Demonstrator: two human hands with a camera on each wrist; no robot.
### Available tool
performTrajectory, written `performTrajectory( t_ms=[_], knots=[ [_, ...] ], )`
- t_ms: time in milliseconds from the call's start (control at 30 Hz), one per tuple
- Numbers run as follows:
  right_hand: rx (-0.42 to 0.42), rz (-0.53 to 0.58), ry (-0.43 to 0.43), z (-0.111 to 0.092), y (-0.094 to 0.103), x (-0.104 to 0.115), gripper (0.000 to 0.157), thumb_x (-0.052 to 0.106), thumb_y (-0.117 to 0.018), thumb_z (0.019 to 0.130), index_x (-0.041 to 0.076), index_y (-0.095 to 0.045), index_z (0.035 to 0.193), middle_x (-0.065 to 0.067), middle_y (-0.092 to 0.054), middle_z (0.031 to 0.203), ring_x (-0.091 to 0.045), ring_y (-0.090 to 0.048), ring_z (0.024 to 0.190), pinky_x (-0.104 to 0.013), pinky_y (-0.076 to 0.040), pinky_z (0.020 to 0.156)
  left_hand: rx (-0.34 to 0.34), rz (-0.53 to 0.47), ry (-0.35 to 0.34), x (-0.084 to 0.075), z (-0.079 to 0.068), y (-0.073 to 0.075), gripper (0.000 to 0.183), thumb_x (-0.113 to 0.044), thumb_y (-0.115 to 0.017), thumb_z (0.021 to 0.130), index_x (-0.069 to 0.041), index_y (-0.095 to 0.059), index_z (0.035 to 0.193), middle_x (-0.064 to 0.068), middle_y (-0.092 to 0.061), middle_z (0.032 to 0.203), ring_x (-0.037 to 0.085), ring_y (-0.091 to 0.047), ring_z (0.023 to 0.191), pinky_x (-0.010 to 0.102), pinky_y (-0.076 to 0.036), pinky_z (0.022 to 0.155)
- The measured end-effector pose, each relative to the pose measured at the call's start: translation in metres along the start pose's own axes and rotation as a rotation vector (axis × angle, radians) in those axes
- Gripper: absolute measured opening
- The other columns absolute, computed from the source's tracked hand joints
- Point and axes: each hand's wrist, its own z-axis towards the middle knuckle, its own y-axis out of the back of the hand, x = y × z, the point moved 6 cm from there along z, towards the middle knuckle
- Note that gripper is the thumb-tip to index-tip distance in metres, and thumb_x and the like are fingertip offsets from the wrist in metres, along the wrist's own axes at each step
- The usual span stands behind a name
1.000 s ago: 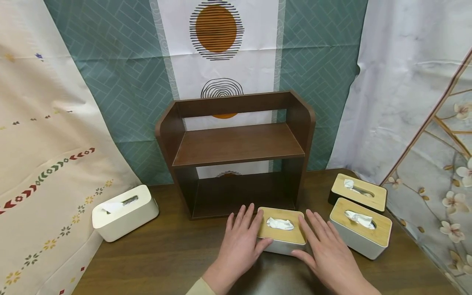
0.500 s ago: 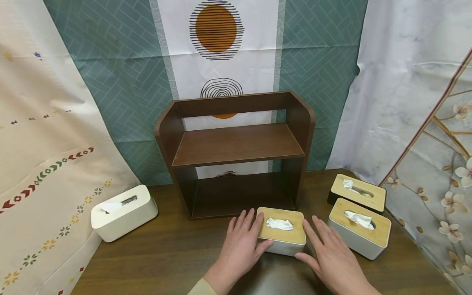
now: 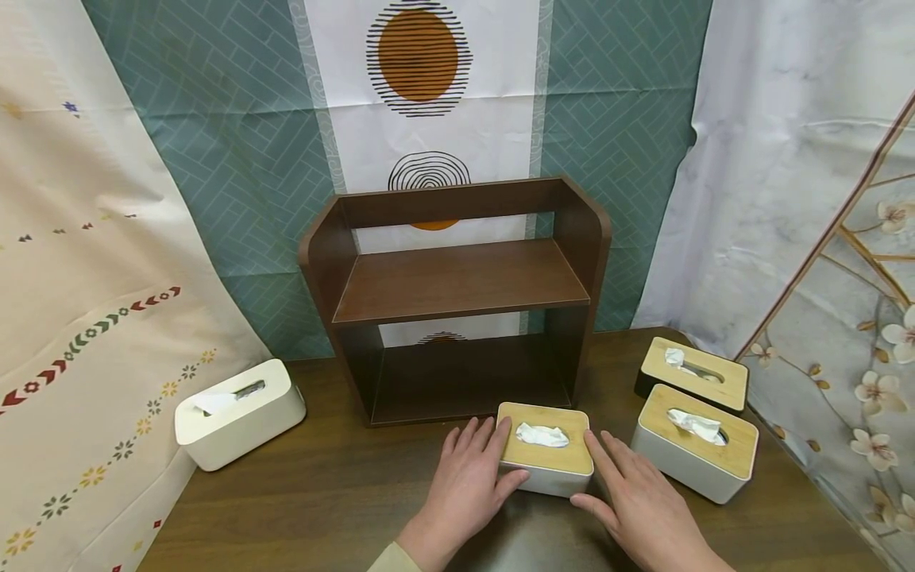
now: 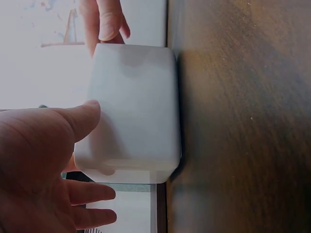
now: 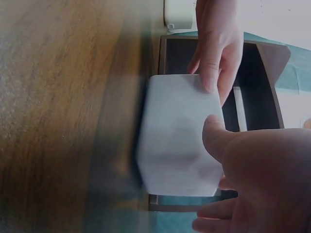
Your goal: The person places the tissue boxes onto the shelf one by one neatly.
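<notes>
A tissue box point(image 3: 516, 457) with a light grey body and a pale wooden lid stands on the brown table in front of the shelf. White tissue point(image 3: 542, 434) pokes out of its oval slot. My left hand point(image 3: 468, 485) lies along its left side, index finger at the lid's edge and thumb at the front face. On the opposite side my right hand point(image 3: 636, 496) has its straight fingers at the right edge, thumb near the front corner. Both wrist views show the box's plain front face point(image 4: 133, 107) between the two hands, its base at the tabletop.
A dark brown two-tier shelf point(image 3: 461, 278) stands behind the box. Right of my right hand are a grey wooden-lidded tissue box point(image 3: 689, 465) and a black-bodied one point(image 3: 715, 369). An off-white tissue box point(image 3: 246, 421) sits far left. Patterned cloths hang around the table.
My right hand drew slightly away from the box, then came a little back toward it. My left hand has slid slightly toward me along the side. The box has barely shifted.
</notes>
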Motion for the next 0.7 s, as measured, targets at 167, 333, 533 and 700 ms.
performTrajectory(
  t_ms=[167, 333, 533, 700],
  knots=[
    [0.037, 0.023, -0.025, 0.0018, -0.0024, 0.0001, 0.090, 0.059, -0.077, 0.099, 0.008, -0.048, 0.167, -0.020, -0.059, 0.157, -0.041, -0.061, 0.140, -0.063, -0.052, 0.110, -0.024, -0.006, -0.015, -0.0005, -0.0008, -0.0005, 0.074, -0.054, -0.073, 0.104, -0.012, -0.054, 0.163, 0.015, -0.065, 0.153, 0.040, -0.060, 0.143, 0.064, -0.045, 0.116],
    [0.037, 0.042, -0.026, 0.0021, -0.0032, 0.0019, 0.088, 0.056, -0.080, 0.099, 0.008, -0.049, 0.166, -0.016, -0.060, 0.157, -0.039, -0.063, 0.138, -0.061, -0.053, 0.108, -0.025, -0.017, -0.010, -0.0006, -0.0009, -0.0020, 0.075, -0.054, -0.074, 0.104, -0.012, -0.053, 0.163, 0.011, -0.066, 0.153, 0.038, -0.062, 0.142, 0.062, -0.045, 0.116],
    [0.003, 0.060, -0.014, 0.0018, -0.0042, 0.0044, 0.087, 0.053, -0.082, 0.098, 0.009, -0.051, 0.166, -0.013, -0.064, 0.154, -0.037, -0.067, 0.133, -0.059, -0.056, 0.104, -0.020, -0.026, 0.003, -0.0001, -0.0007, -0.0039, 0.075, -0.052, -0.075, 0.104, -0.012, -0.053, 0.164, 0.011, -0.066, 0.153, 0.035, -0.063, 0.141, 0.060, -0.045, 0.117],
    [0.017, 0.087, -0.046, 0.0037, -0.0067, 0.0047, 0.085, 0.055, -0.081, 0.098, 0.009, -0.052, 0.165, -0.016, -0.070, 0.144, -0.036, -0.070, 0.127, -0.058, -0.059, 0.098, -0.010, -0.041, 0.013, 0.0007, -0.0001, -0.0063, 0.075, -0.051, -0.075, 0.104, -0.012, -0.052, 0.165, 0.010, -0.066, 0.154, 0.032, -0.064, 0.141, 0.059, -0.045, 0.118]
  ],
)
